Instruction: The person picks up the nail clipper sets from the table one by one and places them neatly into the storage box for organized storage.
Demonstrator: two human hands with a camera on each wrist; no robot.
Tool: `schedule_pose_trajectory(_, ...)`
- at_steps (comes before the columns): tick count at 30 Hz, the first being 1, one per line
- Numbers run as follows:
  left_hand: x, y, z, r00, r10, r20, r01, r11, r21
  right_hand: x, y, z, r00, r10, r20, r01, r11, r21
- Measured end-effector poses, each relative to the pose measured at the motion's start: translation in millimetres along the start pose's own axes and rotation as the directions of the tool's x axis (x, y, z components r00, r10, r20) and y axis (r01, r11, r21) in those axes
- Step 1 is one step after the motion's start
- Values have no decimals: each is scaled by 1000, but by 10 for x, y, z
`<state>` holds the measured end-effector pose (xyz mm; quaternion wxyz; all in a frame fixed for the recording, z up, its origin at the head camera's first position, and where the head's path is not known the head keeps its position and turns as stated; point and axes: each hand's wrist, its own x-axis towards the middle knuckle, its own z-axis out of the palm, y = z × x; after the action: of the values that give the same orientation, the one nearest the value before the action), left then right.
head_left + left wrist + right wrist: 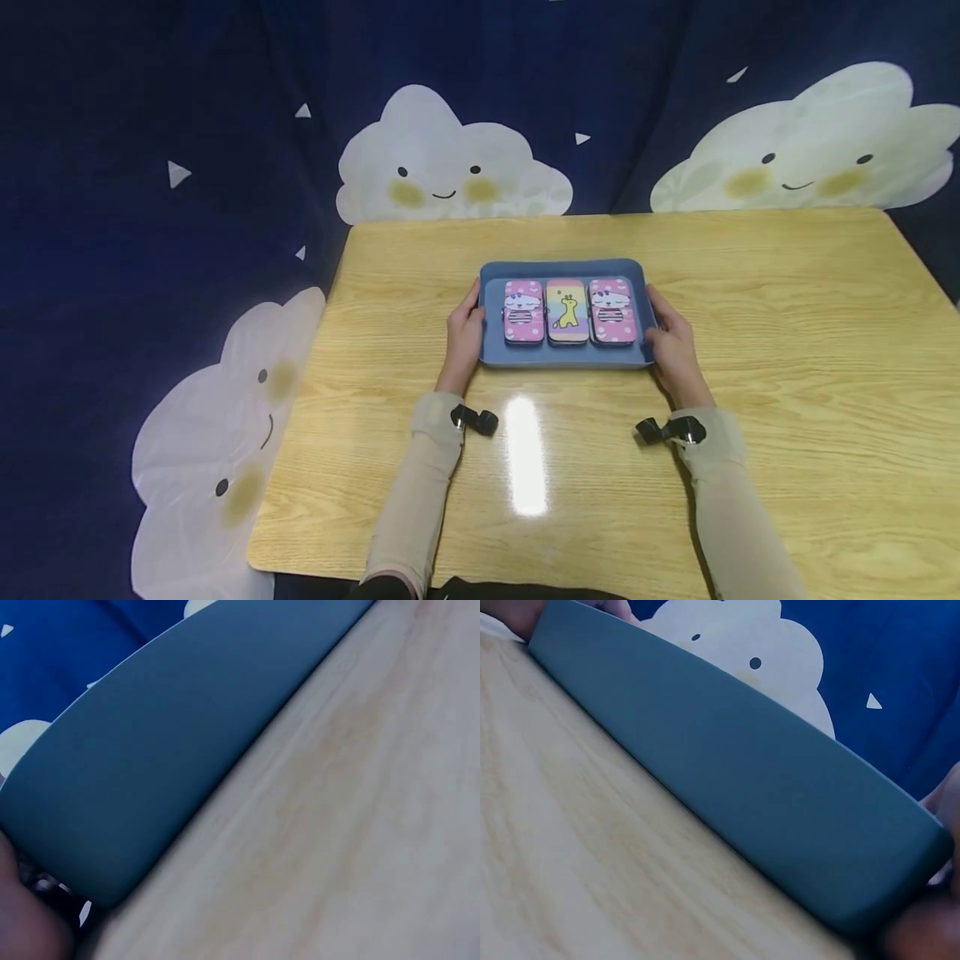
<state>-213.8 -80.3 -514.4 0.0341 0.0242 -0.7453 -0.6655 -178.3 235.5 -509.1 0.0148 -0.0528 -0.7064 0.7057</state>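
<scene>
A blue-grey rectangular tray [566, 357] is held level between both hands over the table. My left hand [464, 342] grips its left end, and my right hand [676, 346] grips the right end, thumb at the rim. Three small tins stand in a row inside: a pink cat tin [523, 312], a pastel giraffe tin [567, 311] and another pink cat tin [612, 311]. Both wrist views show the tray's long near wall [735, 772] close to the wood, with a dark line beneath. Whether it touches the table, I cannot tell. The tins are hidden there.
The pale wooden table [810, 358] has a bright light reflection in front of the tray. A dark blue curtain [225, 100] with smiling white clouds [450, 158] hangs behind and on the left. Each sleeved wrist wears a small black camera [480, 419].
</scene>
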Motion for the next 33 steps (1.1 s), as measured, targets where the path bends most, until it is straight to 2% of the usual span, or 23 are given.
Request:
schedule_pose_trajectory(8,63,6,34,1000,-4,-2,4,1000,-2,46,-20,-45,1000,15,-10,-15,999,-30)
schedule_pose_trajectory(15,55,-30,1,1000,-23,9,23,1000,11,120,39,-64,1000,-1,11,1,1000,16)
schedule_pose_trajectory(25,120,6,-15,1000,5,22,-6,999,39,181,34,-73,1000,0,-5,0,1000,-1)
schedule_pose_trajectory(33,115,-13,22,1000,-26,-1,26,999,28,177,33,-81,1000,12,-9,-12,1000,-2)
